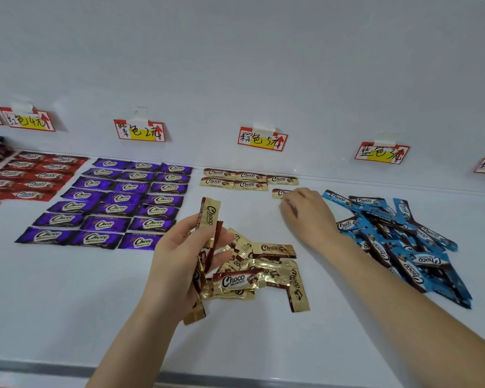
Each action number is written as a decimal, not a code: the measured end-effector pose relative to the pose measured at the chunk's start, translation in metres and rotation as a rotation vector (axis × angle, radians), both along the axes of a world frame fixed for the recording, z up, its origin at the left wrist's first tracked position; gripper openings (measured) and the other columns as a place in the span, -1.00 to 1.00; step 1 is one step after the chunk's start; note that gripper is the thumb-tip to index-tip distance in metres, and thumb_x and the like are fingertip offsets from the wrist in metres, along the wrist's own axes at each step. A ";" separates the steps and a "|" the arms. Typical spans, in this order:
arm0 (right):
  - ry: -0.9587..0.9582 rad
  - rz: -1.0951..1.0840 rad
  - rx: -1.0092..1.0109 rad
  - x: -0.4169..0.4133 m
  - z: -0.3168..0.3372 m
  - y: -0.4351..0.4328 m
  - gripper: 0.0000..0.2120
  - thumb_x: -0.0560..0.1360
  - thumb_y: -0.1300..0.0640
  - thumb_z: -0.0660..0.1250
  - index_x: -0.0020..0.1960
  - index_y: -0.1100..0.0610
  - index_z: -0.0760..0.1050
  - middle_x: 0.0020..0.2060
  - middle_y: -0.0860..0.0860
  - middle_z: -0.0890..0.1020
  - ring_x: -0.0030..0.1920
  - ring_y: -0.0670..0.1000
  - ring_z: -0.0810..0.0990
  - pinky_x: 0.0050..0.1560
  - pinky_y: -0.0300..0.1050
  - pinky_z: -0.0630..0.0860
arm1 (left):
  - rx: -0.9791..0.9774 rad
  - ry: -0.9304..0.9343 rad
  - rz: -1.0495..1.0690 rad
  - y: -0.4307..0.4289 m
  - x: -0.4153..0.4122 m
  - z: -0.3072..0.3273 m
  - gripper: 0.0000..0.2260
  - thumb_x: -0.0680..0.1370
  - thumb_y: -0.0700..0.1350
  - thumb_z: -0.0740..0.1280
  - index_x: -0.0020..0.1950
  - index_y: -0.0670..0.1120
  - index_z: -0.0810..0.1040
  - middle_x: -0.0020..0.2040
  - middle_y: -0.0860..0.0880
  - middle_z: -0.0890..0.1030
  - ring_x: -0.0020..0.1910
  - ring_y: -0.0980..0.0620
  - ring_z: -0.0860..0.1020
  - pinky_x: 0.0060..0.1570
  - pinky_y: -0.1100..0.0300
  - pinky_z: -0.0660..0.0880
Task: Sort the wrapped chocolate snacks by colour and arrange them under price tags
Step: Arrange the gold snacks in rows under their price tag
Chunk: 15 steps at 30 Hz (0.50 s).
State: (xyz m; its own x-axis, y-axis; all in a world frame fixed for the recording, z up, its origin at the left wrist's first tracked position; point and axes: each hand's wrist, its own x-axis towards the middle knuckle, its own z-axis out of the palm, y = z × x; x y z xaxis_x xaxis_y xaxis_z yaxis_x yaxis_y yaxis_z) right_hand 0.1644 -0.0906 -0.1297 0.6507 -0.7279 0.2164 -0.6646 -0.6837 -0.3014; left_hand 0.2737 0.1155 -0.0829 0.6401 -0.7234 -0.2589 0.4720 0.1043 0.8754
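Observation:
My left hand (179, 256) grips a bunch of gold-brown Choco snacks (209, 217), held upright above the white shelf. My right hand (305, 211) reaches to the back, its fingertips on a gold-brown snack (280, 193) that lies in the second row under the brown price tag (262, 139). Several gold-brown snacks (249, 179) lie in neat rows beneath that tag. A loose heap of gold-brown snacks (266, 273) sits between my arms. Whether the right fingers pinch the snack or only touch it is hidden by the hand.
Purple snacks (118, 204) lie in a grid under the purple tag (139, 130). Red snacks (34, 175) lie under the red tag (27, 119). An unsorted blue pile (398, 242) sits under the blue tag (381, 153). The shelf's front edge (235, 378) runs below my arms.

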 end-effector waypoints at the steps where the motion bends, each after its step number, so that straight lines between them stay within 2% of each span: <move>1: 0.004 0.002 -0.006 0.002 -0.001 -0.001 -0.70 0.59 0.09 0.07 0.16 0.17 0.50 0.13 0.08 0.52 0.15 0.07 0.40 0.13 -0.08 0.34 | 0.003 0.000 0.004 0.000 0.001 0.000 -0.88 0.54 -0.27 0.26 -0.04 -0.15 0.59 -0.25 -0.12 0.69 -0.23 0.01 0.68 -0.42 0.29 0.56; 10: -0.051 0.007 -0.069 0.005 -0.005 -0.002 -0.68 0.58 0.10 0.08 0.19 0.21 0.50 0.16 0.11 0.52 0.17 0.11 0.40 0.17 -0.06 0.30 | 0.016 0.002 0.001 -0.002 0.002 -0.003 -0.88 0.54 -0.28 0.27 -0.02 -0.17 0.59 -0.23 -0.13 0.69 -0.22 0.01 0.68 -0.42 0.30 0.55; 15: 0.008 0.025 -0.025 0.007 -0.008 -0.007 -0.67 0.59 0.06 0.03 0.15 0.14 0.50 0.14 0.04 0.52 0.13 0.08 0.41 0.17 -0.02 0.33 | 0.009 0.009 -0.003 -0.003 0.000 -0.004 -0.87 0.54 -0.28 0.26 0.02 -0.19 0.58 -0.22 -0.11 0.68 -0.22 0.01 0.68 -0.40 0.28 0.56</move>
